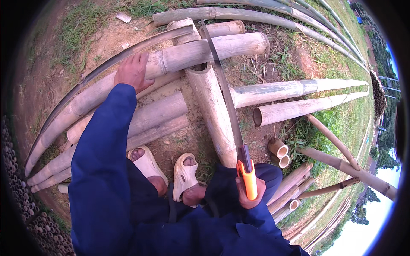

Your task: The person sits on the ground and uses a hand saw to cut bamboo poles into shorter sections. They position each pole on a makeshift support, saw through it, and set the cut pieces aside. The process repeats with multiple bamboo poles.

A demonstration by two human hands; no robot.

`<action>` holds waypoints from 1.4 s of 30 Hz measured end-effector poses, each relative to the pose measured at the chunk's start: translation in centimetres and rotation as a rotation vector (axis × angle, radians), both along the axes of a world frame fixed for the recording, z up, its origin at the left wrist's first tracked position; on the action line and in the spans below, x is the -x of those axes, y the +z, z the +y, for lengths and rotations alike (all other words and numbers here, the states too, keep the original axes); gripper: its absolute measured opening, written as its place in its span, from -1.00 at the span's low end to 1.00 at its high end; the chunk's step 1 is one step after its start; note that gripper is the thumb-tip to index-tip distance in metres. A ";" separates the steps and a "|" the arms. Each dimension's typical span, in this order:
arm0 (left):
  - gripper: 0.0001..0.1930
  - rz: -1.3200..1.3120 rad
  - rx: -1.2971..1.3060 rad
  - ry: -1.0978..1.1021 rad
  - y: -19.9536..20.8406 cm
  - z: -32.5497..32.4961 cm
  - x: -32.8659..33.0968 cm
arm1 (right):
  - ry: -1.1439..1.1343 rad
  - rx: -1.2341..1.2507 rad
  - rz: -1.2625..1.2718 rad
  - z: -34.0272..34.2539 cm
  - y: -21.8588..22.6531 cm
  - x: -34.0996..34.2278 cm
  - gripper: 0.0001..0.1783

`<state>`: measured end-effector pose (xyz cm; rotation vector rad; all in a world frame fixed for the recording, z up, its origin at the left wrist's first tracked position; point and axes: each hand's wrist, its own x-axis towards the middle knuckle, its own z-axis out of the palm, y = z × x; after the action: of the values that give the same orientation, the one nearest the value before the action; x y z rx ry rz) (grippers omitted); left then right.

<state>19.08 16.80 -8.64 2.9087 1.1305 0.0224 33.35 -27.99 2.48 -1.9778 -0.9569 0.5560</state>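
A thick, pale bamboo pole (190, 56) lies slantwise before me, resting across an upright-looking bamboo log (212, 112). My left hand (133, 71) is laid over the pole with its fingers curled round the far side. In my right hand (245, 197) is the orange handle of a handsaw (226, 96), fingers closed about it. The saw's long blade runs away from me and crosses the pole near its right end. A dark, narrow split strip of bamboo (124, 54) lies along the pole's far side, near my left fingers.
Several bamboo poles (158, 112) lie under my left arm. Others (294, 91) stretch off to the right, and long green ones (252, 16) curve across the back. Short cut bamboo pieces (278, 148) lie by my right knee. My sandalled feet (186, 177) are close below the work.
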 end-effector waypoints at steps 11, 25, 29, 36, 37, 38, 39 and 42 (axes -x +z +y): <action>-0.05 -0.002 -0.013 0.003 -0.3 0.1 0.2 | 0.071 -0.272 0.102 17.1 -2.3 -6.4 -0.62; -0.14 -0.056 -0.041 -0.020 -0.8 0.0 0.6 | -0.071 0.053 0.096 0.4 1.0 -0.1 -0.66; -0.12 -0.041 0.002 0.002 -0.2 0.0 -0.3 | -0.057 -0.028 -0.065 4.5 -0.3 -0.5 -0.68; -0.09 -0.036 0.017 -0.042 -0.4 0.5 -0.1 | 0.054 -0.221 0.050 18.7 -5.1 -7.0 -0.78; -0.09 -0.032 0.025 -0.012 -0.3 0.6 0.4 | 0.042 -0.165 0.114 17.8 -3.9 -6.2 -0.79; -0.09 -0.030 0.006 -0.011 0.0 1.3 0.2 | -0.020 -0.199 0.157 15.2 -3.6 -5.1 -0.78; -0.09 -0.017 0.000 -0.010 0.0 1.3 0.3 | -0.073 -0.082 0.214 11.5 -2.5 -4.0 -0.77; -0.10 -0.015 -0.010 -0.021 -0.4 0.0 0.5 | -0.037 -0.015 0.067 1.1 -0.8 -0.8 -0.56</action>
<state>18.54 16.76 -9.00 2.9242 1.1005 0.0502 34.13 -26.90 1.67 -1.9474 -0.8791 0.5887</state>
